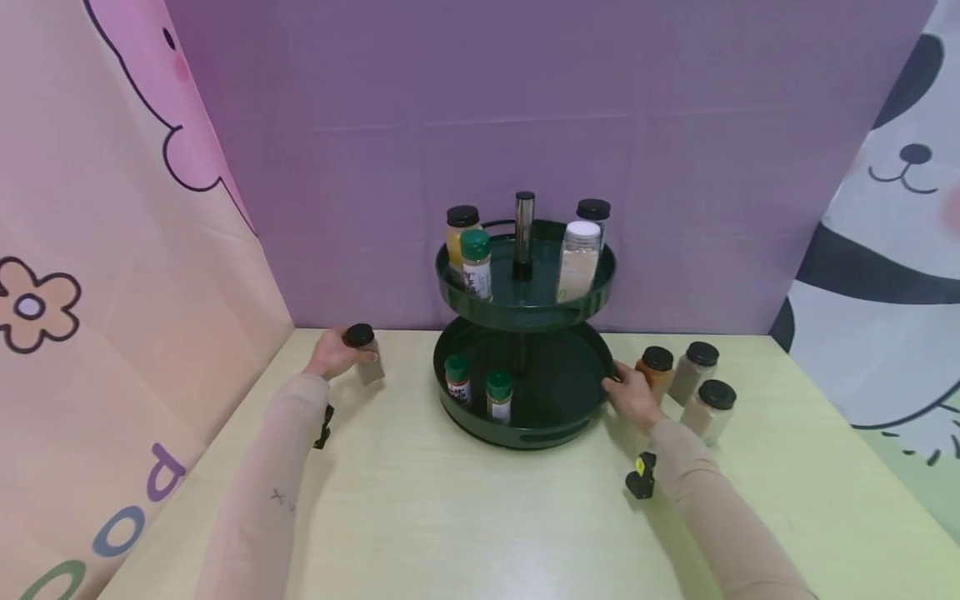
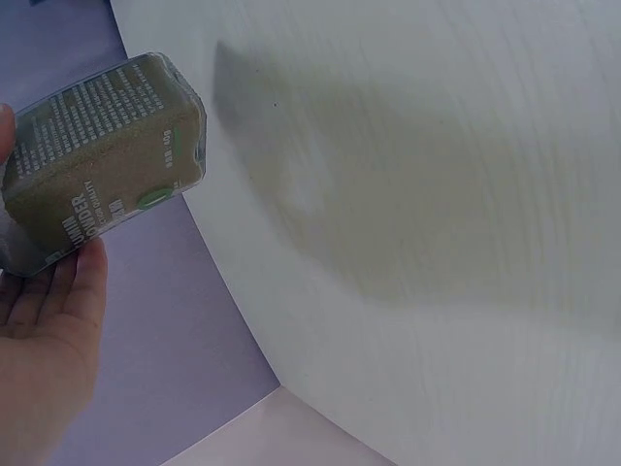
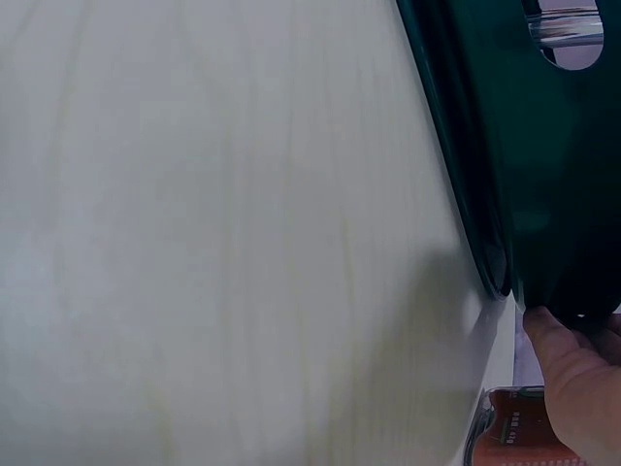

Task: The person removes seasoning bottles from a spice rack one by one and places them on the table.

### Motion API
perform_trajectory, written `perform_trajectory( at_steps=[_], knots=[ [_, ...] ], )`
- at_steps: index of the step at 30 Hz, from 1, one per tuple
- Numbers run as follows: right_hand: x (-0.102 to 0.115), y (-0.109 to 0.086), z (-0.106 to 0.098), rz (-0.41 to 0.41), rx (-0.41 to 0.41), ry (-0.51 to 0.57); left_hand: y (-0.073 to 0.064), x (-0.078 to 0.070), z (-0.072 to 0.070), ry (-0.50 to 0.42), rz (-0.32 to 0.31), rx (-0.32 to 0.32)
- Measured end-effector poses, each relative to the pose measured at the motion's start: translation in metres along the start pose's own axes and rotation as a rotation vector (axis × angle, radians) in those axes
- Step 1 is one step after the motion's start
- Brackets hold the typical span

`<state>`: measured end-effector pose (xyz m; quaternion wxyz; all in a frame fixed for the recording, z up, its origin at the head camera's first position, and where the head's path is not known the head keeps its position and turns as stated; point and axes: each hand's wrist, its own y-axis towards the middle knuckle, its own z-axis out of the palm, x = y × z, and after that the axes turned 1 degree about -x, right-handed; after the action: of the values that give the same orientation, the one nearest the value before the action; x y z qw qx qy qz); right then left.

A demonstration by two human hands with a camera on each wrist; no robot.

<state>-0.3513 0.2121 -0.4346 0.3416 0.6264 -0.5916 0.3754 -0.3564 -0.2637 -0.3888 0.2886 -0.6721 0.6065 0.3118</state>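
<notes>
At the left, my left hand (image 1: 335,357) grips a clear spice jar (image 1: 368,367) with a black lid. In the left wrist view this jar (image 2: 107,155) is squarish, has printed lettering and contains brownish powder; it is tilted, and its base appears off the table. My right hand (image 1: 633,397) is at the right side of a dark green two-tier turntable rack (image 1: 525,435), pinching the lower tier's rim, with the thumb outside; the other fingers are partly hidden. An orange-brown spice jar (image 1: 655,379) stands right behind that hand.
Two green-capped bottles, one (image 1: 498,398) near the front, stand on the lower tier. The upper tier carries a white-capped jar (image 1: 578,265), a green-capped bottle (image 1: 477,268) and two black-lidded jars. Right of the rack are a grey jar (image 1: 692,377) and a pale jar (image 1: 707,414).
</notes>
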Motion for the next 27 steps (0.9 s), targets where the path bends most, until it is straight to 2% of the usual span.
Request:
perform_trajectory(
  at_steps=[14, 27],
  knots=[
    [0.0, -0.002, 0.0, -0.006, -0.011, 0.0, 0.0, 0.009, 0.001, 0.034, -0.024, 0.026],
    [0.001, -0.001, 0.001, 0.014, -0.006, -0.004, -0.001, 0.015, 0.001, 0.058, -0.028, 0.014]
  ],
)
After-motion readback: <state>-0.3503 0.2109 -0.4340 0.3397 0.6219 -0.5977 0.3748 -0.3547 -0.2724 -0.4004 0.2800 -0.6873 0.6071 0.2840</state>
